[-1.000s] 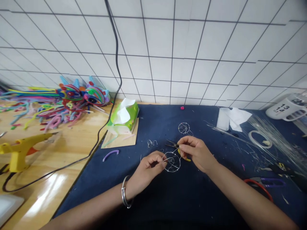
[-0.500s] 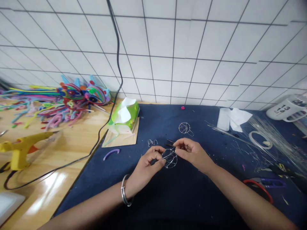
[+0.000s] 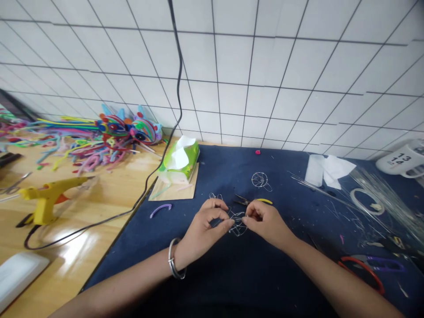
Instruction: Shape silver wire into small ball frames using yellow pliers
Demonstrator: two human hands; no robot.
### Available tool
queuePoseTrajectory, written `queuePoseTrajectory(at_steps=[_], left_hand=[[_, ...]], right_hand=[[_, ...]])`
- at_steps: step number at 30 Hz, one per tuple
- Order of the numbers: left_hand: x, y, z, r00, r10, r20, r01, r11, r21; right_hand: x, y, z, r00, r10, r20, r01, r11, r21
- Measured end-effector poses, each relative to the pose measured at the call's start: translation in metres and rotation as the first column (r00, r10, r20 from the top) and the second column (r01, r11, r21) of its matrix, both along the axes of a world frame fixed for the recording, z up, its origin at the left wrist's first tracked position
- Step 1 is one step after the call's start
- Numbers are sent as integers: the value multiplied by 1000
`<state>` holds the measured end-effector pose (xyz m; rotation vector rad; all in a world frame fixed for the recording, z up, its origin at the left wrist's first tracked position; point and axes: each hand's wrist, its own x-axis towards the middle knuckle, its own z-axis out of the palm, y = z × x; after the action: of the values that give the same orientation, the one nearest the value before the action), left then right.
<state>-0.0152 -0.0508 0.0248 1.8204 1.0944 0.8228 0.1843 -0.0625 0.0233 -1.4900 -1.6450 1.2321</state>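
A round frame of thin silvery wire (image 3: 238, 228) is held between both hands, low over the dark blue cloth. My left hand (image 3: 208, 223), with a silver bangle at the wrist, pinches its left side between thumb and fingers. On the right edge, my right hand (image 3: 265, 221) is closed in a pinch on the wire; the fingertips partly hide it. Pliers with a yellow handle (image 3: 265, 201) lie just beyond the right hand. A second wire circle (image 3: 259, 179) rests farther back, and small bent wire pieces (image 3: 215, 196) lie behind the left fingers.
On the left stand a yellow glue gun (image 3: 49, 198) and colourful pipe cleaners (image 3: 89, 154). A green tissue pack (image 3: 180, 163) sits near the black cable (image 3: 180, 88). To the right are loose wires (image 3: 391, 198), red-and-purple-handled scissors (image 3: 380, 263) and a white mug (image 3: 400, 159).
The view has shifted a little to the left. My right hand has moved down and closer to the left fingertips, uncovering the pliers' yellow handle. Both hands still hold the wire frame.
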Motion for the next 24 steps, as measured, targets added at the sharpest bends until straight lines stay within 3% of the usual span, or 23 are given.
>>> queuePoseTrajectory(at_steps=[4,8,13,16,21,24], left_hand=[[-1,-1,1,997,-27,76,30,999,-37],[1,1,0,967,-12,256,69,974,-214],[6,3,-5,858,2,513,270,849,-454],[5,5,-8,835,45,548,301,797,-523],[3,6,-12,887,-7,461,244,856,-457],[3,4,-13,943,-43,330,146,944,-296]], right_hand=[[0,-1,1,998,23,-61,-27,997,-67],[0,-1,1,978,38,-207,-78,979,-187],[0,0,-2,949,-6,-314,-74,968,-241],[0,1,-3,956,6,-292,-75,971,-226],[-2,-1,0,996,-24,82,25,1000,-2],[-3,-2,1,984,-37,172,26,997,67]])
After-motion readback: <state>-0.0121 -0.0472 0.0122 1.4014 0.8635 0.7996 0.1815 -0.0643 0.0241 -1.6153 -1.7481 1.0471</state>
